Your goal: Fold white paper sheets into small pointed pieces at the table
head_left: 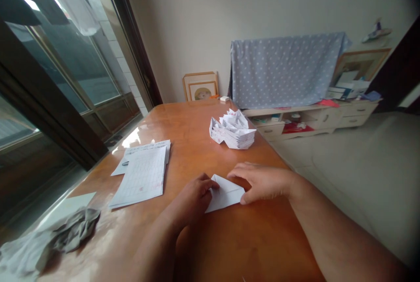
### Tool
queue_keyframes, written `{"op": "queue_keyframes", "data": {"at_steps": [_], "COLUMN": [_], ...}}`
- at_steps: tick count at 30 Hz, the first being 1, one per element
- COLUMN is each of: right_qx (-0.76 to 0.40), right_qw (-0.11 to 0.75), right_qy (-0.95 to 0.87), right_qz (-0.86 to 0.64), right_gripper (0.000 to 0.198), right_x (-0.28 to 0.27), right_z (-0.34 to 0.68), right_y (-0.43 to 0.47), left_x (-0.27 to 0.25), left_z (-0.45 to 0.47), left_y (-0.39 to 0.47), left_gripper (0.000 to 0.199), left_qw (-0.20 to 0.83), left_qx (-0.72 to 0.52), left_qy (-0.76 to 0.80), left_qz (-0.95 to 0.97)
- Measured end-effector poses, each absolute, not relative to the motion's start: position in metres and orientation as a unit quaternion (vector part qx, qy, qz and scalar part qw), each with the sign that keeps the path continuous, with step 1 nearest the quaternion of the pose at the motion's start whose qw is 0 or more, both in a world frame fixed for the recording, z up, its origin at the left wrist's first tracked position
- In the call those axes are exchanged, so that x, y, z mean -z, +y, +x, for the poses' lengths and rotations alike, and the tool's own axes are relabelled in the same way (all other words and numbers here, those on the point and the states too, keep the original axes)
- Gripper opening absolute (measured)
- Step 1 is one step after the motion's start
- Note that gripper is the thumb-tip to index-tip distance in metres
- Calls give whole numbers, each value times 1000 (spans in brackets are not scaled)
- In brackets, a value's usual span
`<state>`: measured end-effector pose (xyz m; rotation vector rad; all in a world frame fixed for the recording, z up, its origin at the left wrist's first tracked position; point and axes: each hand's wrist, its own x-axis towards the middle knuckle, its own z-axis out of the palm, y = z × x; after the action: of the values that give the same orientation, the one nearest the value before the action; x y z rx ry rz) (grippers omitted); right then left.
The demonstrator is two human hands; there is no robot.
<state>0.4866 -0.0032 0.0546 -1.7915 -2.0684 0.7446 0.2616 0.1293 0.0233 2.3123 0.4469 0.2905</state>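
The left forearm (pixel 160 238), toward seven o'clock, and right forearm (pixel 331 225), toward four, are bare to the edge of view, tapering toward an equally bare left hand (pixel 196 194) and right hand (pixel 264 180).

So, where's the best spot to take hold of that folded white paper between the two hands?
Probably the end of the folded paper beside the right hand, coming from the right: that end narrows to a blunt corner and shows mostly uncovered, while the left hand covers part of the opposite end.
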Motion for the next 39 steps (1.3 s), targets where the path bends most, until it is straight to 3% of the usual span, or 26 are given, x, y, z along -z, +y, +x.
{"op": "queue_keyframes", "data": {"at_steps": [10,19,25,31,39], "right_qx": [-199,-179,-184,-197,-166], "right_qw": [101,90,95,93,82], "right_qy": [-740,-751,-751,-750,-753], "right_qz": [-635,-629,-627,-625,-631], "right_gripper": [47,56,39,25,46], "right_x": [-53,-51,-55,-57,-47], "right_z": [478,473,474,476,477], "right_y": [-4,-4,-5,-6,-6], "left_x": [-27,-35,-38,-36,-34], "left_z": [259,260,259,257,257], "left_y": [130,125,124,127,126], "left_gripper": [34,31,37,56,56], "left_qw": [324,308,304,288,276], "left_qx": [-63,-30,-15,-7,-8], "left_qy": [168,194,198,189,188], "left_qz": [929,931,932,939,943]}}
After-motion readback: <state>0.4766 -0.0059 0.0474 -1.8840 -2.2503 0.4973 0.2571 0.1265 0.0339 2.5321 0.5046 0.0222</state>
